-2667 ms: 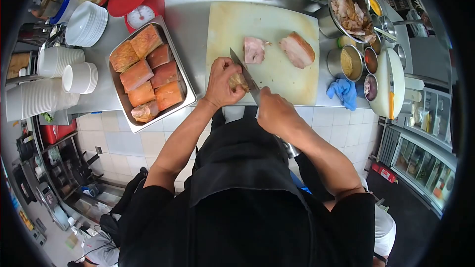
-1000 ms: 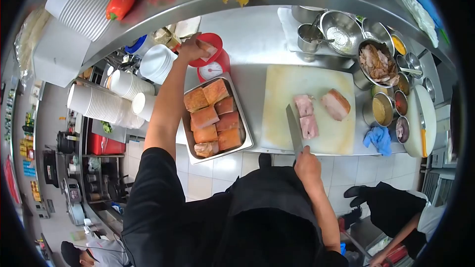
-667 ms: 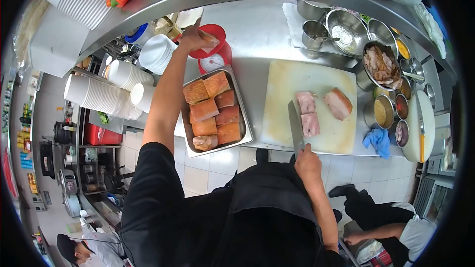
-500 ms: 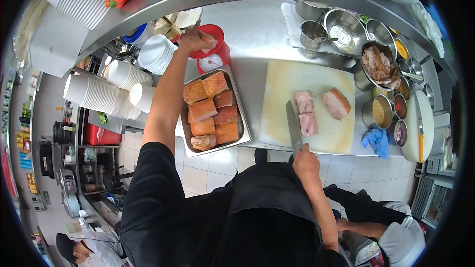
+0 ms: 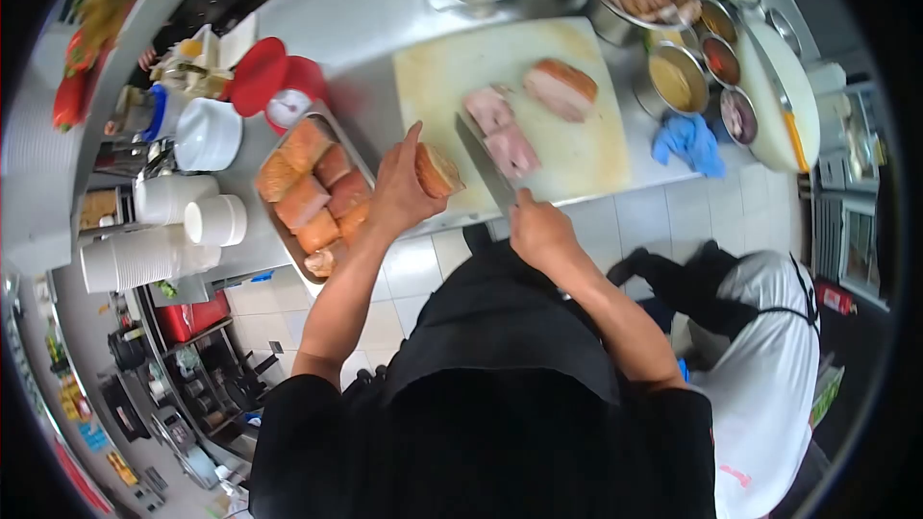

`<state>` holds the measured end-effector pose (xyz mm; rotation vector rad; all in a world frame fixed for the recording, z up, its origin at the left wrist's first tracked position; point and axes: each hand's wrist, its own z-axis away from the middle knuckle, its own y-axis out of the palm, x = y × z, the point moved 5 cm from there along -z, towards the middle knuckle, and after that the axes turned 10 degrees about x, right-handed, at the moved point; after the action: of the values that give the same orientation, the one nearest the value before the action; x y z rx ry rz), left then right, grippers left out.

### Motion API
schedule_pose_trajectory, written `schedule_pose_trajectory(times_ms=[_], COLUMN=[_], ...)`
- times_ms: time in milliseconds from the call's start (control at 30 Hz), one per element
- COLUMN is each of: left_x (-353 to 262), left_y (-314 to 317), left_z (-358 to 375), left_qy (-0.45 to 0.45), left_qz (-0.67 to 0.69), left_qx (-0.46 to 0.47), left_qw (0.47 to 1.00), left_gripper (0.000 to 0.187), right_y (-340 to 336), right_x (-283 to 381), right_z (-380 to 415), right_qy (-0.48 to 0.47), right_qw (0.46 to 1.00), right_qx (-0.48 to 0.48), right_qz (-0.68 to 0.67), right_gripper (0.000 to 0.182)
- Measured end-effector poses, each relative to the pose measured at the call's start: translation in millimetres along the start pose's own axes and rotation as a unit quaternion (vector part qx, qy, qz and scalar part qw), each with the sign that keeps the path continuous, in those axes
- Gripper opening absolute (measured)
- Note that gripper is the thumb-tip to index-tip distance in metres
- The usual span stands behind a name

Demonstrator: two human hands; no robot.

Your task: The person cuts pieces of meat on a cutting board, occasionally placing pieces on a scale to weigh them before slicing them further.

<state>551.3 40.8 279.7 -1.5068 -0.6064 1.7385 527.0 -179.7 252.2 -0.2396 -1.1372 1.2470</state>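
Note:
My left hand (image 5: pixel 399 187) grips a piece of pork belly (image 5: pixel 436 171) with browned skin, at the left edge of the cutting board (image 5: pixel 433 77). My right hand (image 5: pixel 543 231) is closed round the handle of a kitchen knife (image 5: pixel 486 165), its blade slanting over the board. Right beside the blade lie two pale pork pieces (image 5: pixel 511 151), end to end. A larger chunk of pork belly (image 5: pixel 561 89) rests farther back on the board. Left of my left hand, a metal tray (image 5: pixel 361 165) holds several orange-skinned pork pieces (image 5: pixel 301 200).
A red kitchen scale (image 5: pixel 306 82) stands behind the tray. White bowls (image 5: pixel 144 259) are stacked at the left. Metal pots (image 5: pixel 671 82), a blue cloth (image 5: pixel 688 144) and another knife (image 5: pixel 793 135) sit at the right. A person in white (image 5: pixel 769 365) is close at the lower right.
My left hand has come from the scale to the board's left edge with the pork piece. The scale's red pan now has nothing on it. The whole view has turned and shifted.

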Motion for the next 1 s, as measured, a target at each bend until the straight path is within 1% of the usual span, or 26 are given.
schedule_pose_trajectory(times_ms=[67, 100, 167, 200, 233, 300, 333, 400, 633, 700, 767, 833, 900, 933, 967, 1000], left_x=[2.6, 2.1, 6.0, 4.2, 4.5, 7.1, 7.0, 7.0, 7.9, 9.3, 6.0, 4.4, 9.8, 12.7, 17.5, 22.8], left_y=[32.2, 37.5, 37.0, 38.0, 38.9, 40.6, 40.6, 41.6, 45.5, 47.7, 44.8, 37.4, 37.4, 35.3, 33.0, 30.2], left_z=[2.0, 2.0, 2.6, 2.8, 2.0, 0.1, -0.8, -3.7, -6.9, -4.5, -5.9, -3.5, -1.5, 0.6, 4.2, 7.2], left_qy=[-0.041, -0.045, -0.064, -0.061, -0.068, -0.100, -0.102, -0.115, -0.118, -0.111, -0.114, -0.113, -0.109, -0.103, -0.088, -0.074], left_qz=[-0.061, -0.057, -0.082, -0.090, -0.090, -0.090, -0.087, -0.082, -0.093, -0.112, -0.105, -0.108, -0.073, -0.077, -0.046, -0.015], left_qx=[0.023, 0.027, 0.005, -0.006, -0.006, -0.001, 0.000, 0.012, 0.006, -0.009, -0.007, -0.009, 0.005, -0.002, -0.006, -0.011], left_qw=[0.997, 0.997, 0.995, 0.994, 0.994, 0.991, 0.991, 0.990, 0.989, 0.987, 0.988, 0.988, 0.991, 0.992, 0.995, 0.997], left_gripper=[0.105, 0.105, 0.102, 0.097, 0.097, 0.093, 0.093, 0.086, 0.078, 0.078, 0.078, 0.078, 0.085, 0.085, 0.085, 0.085], right_y=[-10.9, -16.8, -22.0, -25.8, -26.7, -27.1, -26.6, -23.2, 7.1, 26.6, 30.5, 26.7, 4.4, -7.0, -16.0, -19.0], right_x=[9.6, 12.1, 22.2, 27.4, 31.3, 37.7, 40.5, 48.4, 58.8, 53.1, 48.3, 41.9, 33.3, 28.6, 24.2, 19.5], right_z=[8.7, 13.4, 20.0, 23.8, 25.9, 29.7, 30.2, 28.4, -2.1, -7.7, -11.4, -17.4, -27.1, -31.6, -32.0, -30.8], right_qy=[-0.040, -0.037, -0.040, -0.041, -0.045, -0.062, -0.061, -0.055, -0.022, -0.028, -0.027, -0.018, -0.030, -0.017, -0.005, -0.047], right_qw=[0.999, 0.999, 0.996, 0.995, 0.994, 0.993, 0.993, 0.991, 0.988, 0.991, 0.993, 0.995, 0.996, 0.992, 0.985, 0.995], right_qx=[-0.006, 0.000, 0.077, 0.089, 0.095, 0.096, 0.100, 0.116, 0.151, 0.126, 0.108, 0.089, 0.084, 0.125, 0.167, 0.089], right_qz=[-0.014, -0.014, 0.009, 0.014, 0.014, 0.031, 0.033, 0.032, 0.025, 0.021, 0.033, 0.031, 0.007, -0.017, -0.042, -0.008], right_gripper=[0.024, 0.024, 0.027, 0.024, 0.024, 0.020, 0.020, 0.016, 0.016, 0.016, 0.016, 0.020, 0.024, 0.025, 0.027, 0.028])
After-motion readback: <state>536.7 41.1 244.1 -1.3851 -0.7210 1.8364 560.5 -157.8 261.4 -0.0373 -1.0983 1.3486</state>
